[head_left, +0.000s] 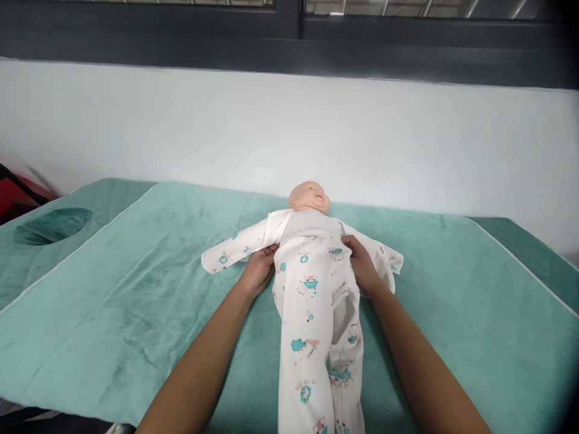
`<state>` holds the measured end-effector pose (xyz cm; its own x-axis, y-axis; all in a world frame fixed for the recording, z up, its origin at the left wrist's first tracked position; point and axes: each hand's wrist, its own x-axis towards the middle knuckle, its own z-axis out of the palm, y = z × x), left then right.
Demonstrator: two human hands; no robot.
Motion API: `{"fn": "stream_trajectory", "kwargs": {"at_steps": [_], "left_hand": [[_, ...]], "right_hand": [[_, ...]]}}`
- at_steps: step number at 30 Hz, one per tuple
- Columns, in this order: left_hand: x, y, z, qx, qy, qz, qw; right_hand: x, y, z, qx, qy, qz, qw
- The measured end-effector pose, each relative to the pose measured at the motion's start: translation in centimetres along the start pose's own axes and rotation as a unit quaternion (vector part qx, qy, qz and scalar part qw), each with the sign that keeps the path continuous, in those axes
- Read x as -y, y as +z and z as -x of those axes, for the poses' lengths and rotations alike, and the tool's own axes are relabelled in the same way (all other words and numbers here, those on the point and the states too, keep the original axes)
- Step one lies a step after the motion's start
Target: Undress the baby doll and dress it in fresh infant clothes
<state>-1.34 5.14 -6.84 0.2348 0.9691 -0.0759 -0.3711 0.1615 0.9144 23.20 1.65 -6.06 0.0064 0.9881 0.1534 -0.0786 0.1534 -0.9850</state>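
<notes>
Here's the doll, on its back mid-scene on the green cover, head far (tipped a little right). Left hand grips the printed trousers at the waist's left; right hand grips the right side, fingertips partly hidden.

No lettering can be read. On the white cloth trousers with teal and pink cartoon prints, tiny marks beside the figures may be letters but are too small and blurred to tell; the white long-sleeved cloth top shows only similar illegible print.
</notes>
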Motion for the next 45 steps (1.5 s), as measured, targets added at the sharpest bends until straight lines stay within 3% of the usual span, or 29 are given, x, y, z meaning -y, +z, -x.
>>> {"fn": "stream_trajectory", "kwargs": {"at_steps": [6,9,11,14,16,18,20,24,26,28,31,33,35,38,41,43,45], "left_hand": [[-1.0,0.1,0.3,-0.021,-0.019,-0.039,0.999],[-1.6,0.1,0.6,-0.036,-0.005,-0.172,0.984],[-1.9,0.0,0.8,-0.075,0.05,-0.317,0.944],[-2.0,0.1,1.1,-0.141,0.184,-0.468,0.853],[-2.1,0.0,0.9,-0.143,0.291,-0.498,0.805],[-2.5,-0.2,0.3,-0.111,0.354,-0.511,0.775],[-3.2,-0.7,-0.5,-0.048,0.336,-0.51,0.79],[-4.9,-1.7,-1.8,0.095,0.197,-0.455,0.863],[-5.5,-1.9,-2.2,0.13,0.171,-0.439,0.872],[-5.5,-1.8,-2.8,0.136,0.173,-0.427,0.877],[-4.6,-1.1,-4.4,0.053,0.184,-0.423,0.886],[-3.7,-0.5,-5.4,-0.054,0.189,-0.445,0.874],[-2.7,-0.2,-5.8,-0.118,0.201,-0.464,0.855],[-1.8,-0.2,-5.0,-0.119,0.271,-0.472,0.831],[-1.5,-0.7,-3.1,-0.153,0.339,-0.508,0.777],[-1.6,-0.8,-2.0,-0.162,0.319,-0.535,0.765],[-2.0,-0.8,-1.3,-0.149,0.27,-0.571,0.761]], "right_hand": [[-0.2,-2.1,-0.2,0.055,-0.032,0.16,0.985],[0.0,-2.9,-0.2,0.011,-0.033,0.244,0.969],[0.1,-2.7,-0.2,-0.045,-0.06,0.281,0.957],[0.1,-1.6,-0.5,-0.08,-0.156,0.305,0.936],[-0.1,-0.9,-0.8,-0.069,-0.209,0.302,0.928],[-0.2,-0.7,-1.2,-0.062,-0.227,0.294,0.926],[-0.1,-0.9,-1.7,-0.052,-0.221,0.293,0.929],[1.2,-1.9,-2.8,0.047,-0.157,0.29,0.943],[2.0,-2.0,-3.4,0.113,-0.118,0.276,0.947],[2.3,-1.8,-4.0,0.13,-0.105,0.268,0.949],[1.4,-1.2,-4.9,0.049,-0.105,0.289,0.95],[0.5,-0.6,-5.5,-0.033,-0.093,0.318,0.943],[-0.4,-0.1,-5.9,-0.095,-0.087,0.34,0.932],[-0.9,0.4,-5.6,-0.115,-0.14,0.335,0.925],[-0.8,0.1,-4.3,-0.132,-0.212,0.339,0.907],[-0.5,-0.4,-3.3,-0.167,-0.215,0.365,0.89],[-0.2,-1.0,-2.5,-0.178,-0.169,0.385,0.889]]}}
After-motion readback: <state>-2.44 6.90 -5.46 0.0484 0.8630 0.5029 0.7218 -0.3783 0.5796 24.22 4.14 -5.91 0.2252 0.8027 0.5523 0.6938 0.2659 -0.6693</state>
